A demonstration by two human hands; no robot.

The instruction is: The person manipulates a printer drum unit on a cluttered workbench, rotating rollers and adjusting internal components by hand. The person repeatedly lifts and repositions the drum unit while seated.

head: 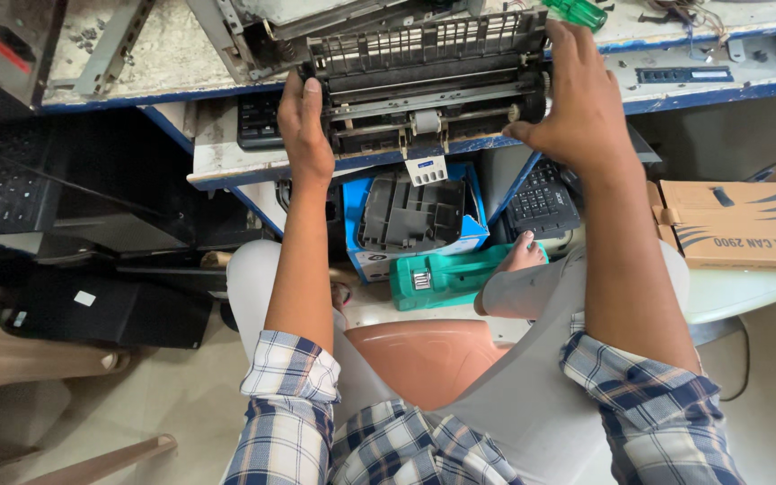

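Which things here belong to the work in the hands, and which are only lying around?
In hand:
left hand and right hand, each with a grip on one end of the black printer assembly

Lying about:
green-handled screwdriver
black keyboard
grey plastic tray in a blue box
teal case
cardboard box

brown cardboard box (747, 224) at right, blue-white carton (357, 229) under bench, white tag (427, 170)

Printer assembly (428, 85): black, we hold it at the workbench (181, 54) edge.
Left hand (303, 130): grips the assembly's left end.
Right hand (577, 94): clasps its right end.
Green screwdriver (577, 11): on workbench behind assembly.
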